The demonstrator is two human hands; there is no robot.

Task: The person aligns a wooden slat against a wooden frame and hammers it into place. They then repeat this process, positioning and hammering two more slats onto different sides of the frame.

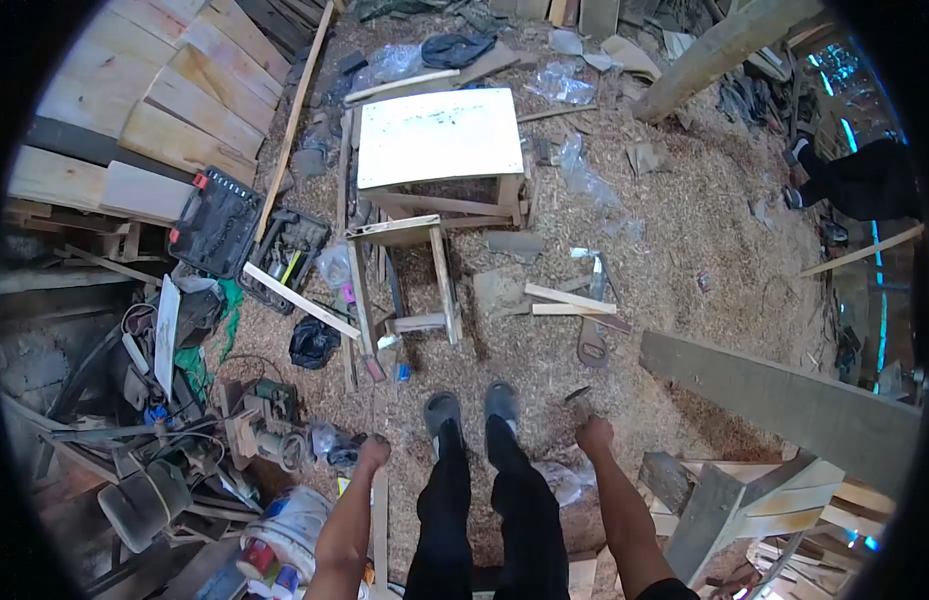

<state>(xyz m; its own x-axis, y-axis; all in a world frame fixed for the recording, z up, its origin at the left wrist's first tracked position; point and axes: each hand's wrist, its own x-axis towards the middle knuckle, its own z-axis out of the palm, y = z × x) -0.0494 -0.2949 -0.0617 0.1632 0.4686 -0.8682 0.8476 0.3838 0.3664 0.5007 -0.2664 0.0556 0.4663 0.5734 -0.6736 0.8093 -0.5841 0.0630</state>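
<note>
Head-worn view, from standing height, facing forward and down, floor (689, 260) well below

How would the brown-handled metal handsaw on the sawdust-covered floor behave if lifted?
The handsaw would probably feel heavier toward its chunky handle, since the blade tapers. That long, thin blade might flex a little. The two slim, pale wooden strips lying across it would likely slide off, with no fastening visible.

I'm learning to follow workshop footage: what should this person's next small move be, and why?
Probably a short step forward, bringing the hammer-like tool in the right hand toward the wooden frame. The frame stands ahead of the shoes, while the tool is apart from it, out to the right. Whether the left hand holds anything is hard to tell.
</note>
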